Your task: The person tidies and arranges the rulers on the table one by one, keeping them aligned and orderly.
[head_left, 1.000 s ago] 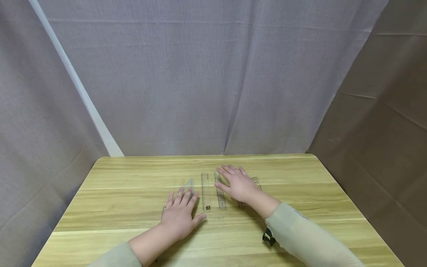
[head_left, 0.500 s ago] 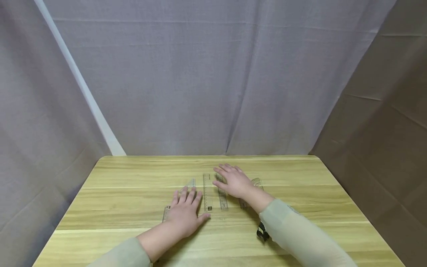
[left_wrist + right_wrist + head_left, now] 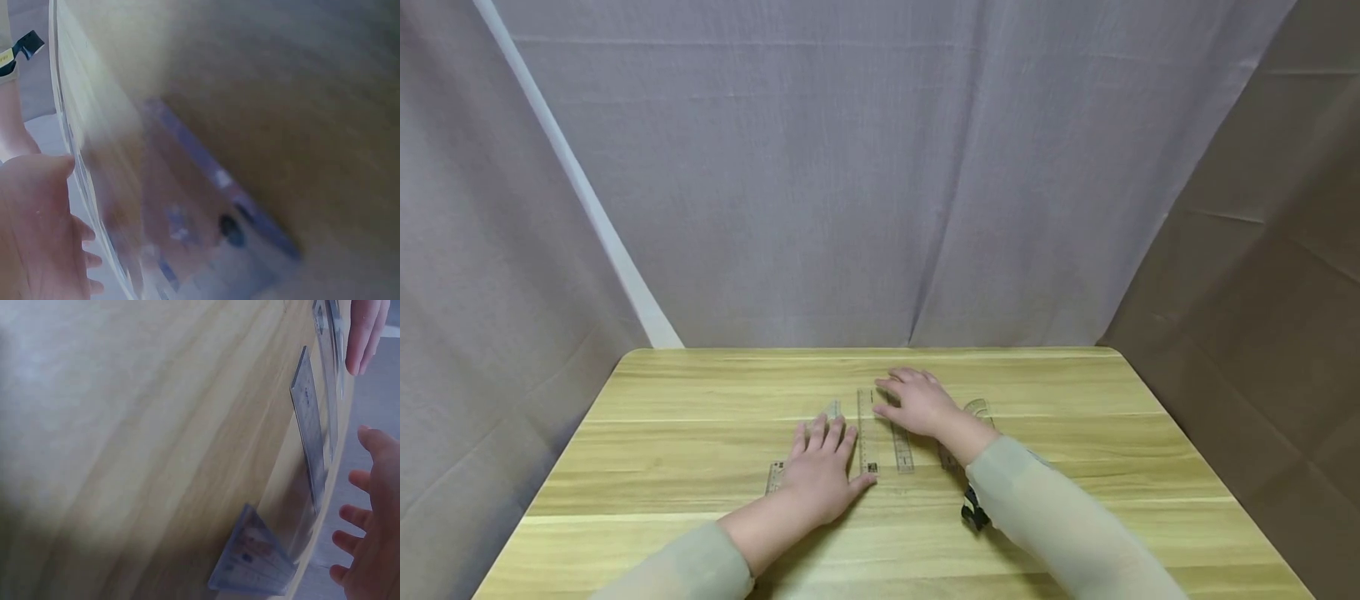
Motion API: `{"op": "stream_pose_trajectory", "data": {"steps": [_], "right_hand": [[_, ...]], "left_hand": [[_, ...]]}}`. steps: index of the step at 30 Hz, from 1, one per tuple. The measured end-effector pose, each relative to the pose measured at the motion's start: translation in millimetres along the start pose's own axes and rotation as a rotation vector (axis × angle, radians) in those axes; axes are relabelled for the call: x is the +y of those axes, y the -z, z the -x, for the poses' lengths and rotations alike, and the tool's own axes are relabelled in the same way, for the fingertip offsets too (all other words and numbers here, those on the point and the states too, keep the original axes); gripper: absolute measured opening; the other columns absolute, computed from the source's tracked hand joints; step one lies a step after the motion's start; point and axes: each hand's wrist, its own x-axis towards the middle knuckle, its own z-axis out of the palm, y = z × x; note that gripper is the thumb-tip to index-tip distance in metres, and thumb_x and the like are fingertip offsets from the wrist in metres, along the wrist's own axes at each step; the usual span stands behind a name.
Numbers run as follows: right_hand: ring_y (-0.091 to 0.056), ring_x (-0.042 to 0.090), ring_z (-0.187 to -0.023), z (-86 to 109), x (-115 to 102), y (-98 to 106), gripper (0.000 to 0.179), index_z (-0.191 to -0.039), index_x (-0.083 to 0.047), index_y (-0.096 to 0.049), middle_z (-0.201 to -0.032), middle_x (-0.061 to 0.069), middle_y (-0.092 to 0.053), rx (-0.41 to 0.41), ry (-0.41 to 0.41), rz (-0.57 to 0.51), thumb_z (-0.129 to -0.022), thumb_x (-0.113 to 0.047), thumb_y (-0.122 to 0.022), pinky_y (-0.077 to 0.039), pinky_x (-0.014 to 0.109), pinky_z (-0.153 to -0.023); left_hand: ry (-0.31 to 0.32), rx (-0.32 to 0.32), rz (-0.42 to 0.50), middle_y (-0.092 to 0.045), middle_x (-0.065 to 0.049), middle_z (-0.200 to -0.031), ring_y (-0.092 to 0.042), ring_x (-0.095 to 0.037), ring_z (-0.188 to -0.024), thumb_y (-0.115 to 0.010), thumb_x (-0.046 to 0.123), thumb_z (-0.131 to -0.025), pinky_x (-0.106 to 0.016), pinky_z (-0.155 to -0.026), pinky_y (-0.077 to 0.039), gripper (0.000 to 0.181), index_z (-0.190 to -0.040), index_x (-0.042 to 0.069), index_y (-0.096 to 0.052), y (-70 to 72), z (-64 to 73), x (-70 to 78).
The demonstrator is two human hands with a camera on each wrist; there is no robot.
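Note:
In the head view my left hand (image 3: 820, 479) lies palm down with fingers spread over a clear set square (image 3: 834, 409), covering most of it. The left wrist view shows the set square (image 3: 200, 212) close up and blurred. Just right of that hand lies a clear ruler (image 3: 866, 429), lengthwise away from me. My right hand (image 3: 916, 402) hovers with loosely extended fingers over the far end of a second clear ruler (image 3: 903, 452); the right wrist view shows it apart from the ruler (image 3: 307, 419). Under the right forearm, a clear curved piece (image 3: 977, 407) is partly hidden.
The pieces lie in a row on a wood-grain table (image 3: 662, 450). Grey curtains (image 3: 790, 208) hang behind its far edge, and a brownish curtain (image 3: 1262, 292) on the right. A black device (image 3: 974, 508) sits under the right wrist.
My right hand has shifted slightly left across the second ruler, uncovering more of the curved piece. The left hand has moved slightly right, exposing the near left corner of the set square.

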Motion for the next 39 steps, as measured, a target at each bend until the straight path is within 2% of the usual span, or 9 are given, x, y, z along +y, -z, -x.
{"op": "stream_pose_trajectory", "data": {"steps": [9, 21, 28, 39], "right_hand": [[-0.033, 0.035, -0.143, -5.8, -11, 1, 0.062, -0.146, -0.02, -0.052, -0.154, 0.013, -0.041, -0.04, -0.011, -0.008, -0.097, -0.057, -0.052, -0.019, 0.057, -0.118], [-0.031, 0.031, -0.145, -12.8, -17, -6, 0.062, -0.146, -0.023, -0.051, -0.156, 0.008, -0.039, -0.076, -0.043, 0.042, -0.097, -0.061, -0.049, -0.017, 0.054, -0.119], [-0.032, 0.032, -0.144, -12.1, -19, -6, 0.063, -0.145, -0.018, -0.053, -0.154, 0.01, -0.041, -0.052, -0.051, 0.009, -0.096, -0.058, -0.053, -0.017, 0.055, -0.119], [-0.035, 0.031, -0.143, -14.7, -21, -4, 0.057, -0.139, -0.02, -0.059, -0.152, 0.008, -0.044, -0.033, -0.043, 0.031, -0.095, -0.057, -0.055, -0.016, 0.055, -0.119]], "left_hand": [[-0.004, -0.019, -0.024, -0.021, -0.01, -0.164, -0.011, -0.036, -0.151, -0.032, 0.074, -0.094, -0.059, -0.119, -0.004, 0.085, -0.157, 0.016, -0.031, -0.6, -2.8, 2.8], [0.001, -0.03, -0.056, -0.022, -0.01, -0.163, -0.011, -0.035, -0.151, -0.033, 0.074, -0.094, -0.057, -0.119, -0.005, 0.085, -0.156, 0.016, -0.032, 0.9, -1.5, 5.2], [-0.001, -0.033, -0.057, -0.022, -0.01, -0.163, -0.012, -0.035, -0.151, -0.033, 0.074, -0.094, -0.057, -0.119, -0.005, 0.086, -0.156, 0.015, -0.032, 1.3, -1.2, 6.2], [-0.001, -0.039, -0.071, -0.021, -0.01, -0.164, -0.01, -0.035, -0.151, -0.031, 0.075, -0.093, -0.058, -0.119, -0.004, 0.087, -0.157, 0.015, -0.031, 0.2, -0.2, 4.1]]}}
